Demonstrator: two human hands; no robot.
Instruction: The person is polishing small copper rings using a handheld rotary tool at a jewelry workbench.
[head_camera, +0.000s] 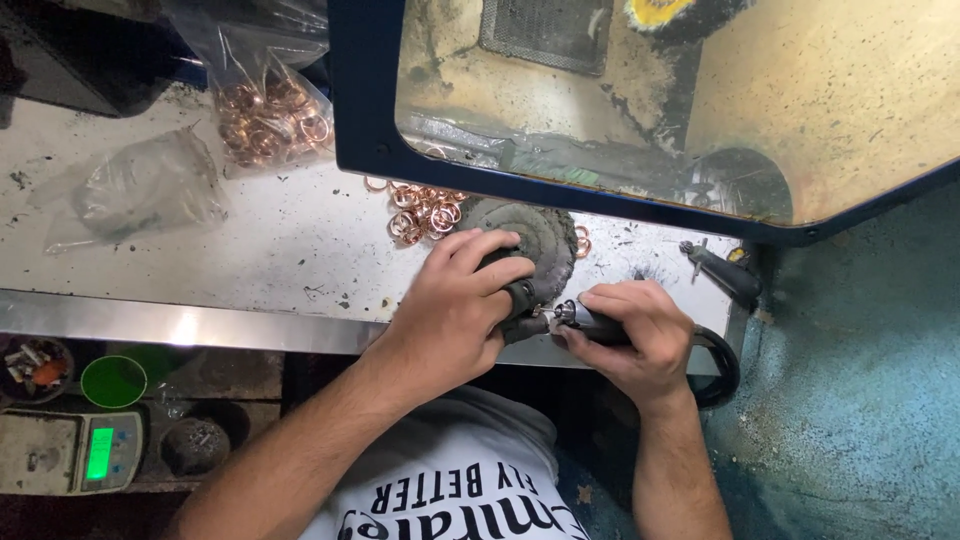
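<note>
My left hand (455, 305) is closed around a small piece held against the front of a round dark buffing pad (540, 235) on the white bench (280, 250); black guards cover two fingertips, and the piece itself is mostly hidden. My right hand (635, 335) grips a slim rotary handpiece (585, 320) whose thin tip points left and meets the piece at my left fingertips. A black cable (722, 365) loops down from the handpiece. A loose pile of copper-coloured rings (425, 210) lies just behind my left hand.
A clear bag of copper rings (270, 115) and a crumpled clear bag (150, 185) lie at the bench's left. A blue-framed dusty window (640, 100) overhangs the bench. Another handpiece (722, 272) rests at right. Below left sit a scale (70, 452) and green cup (113, 381).
</note>
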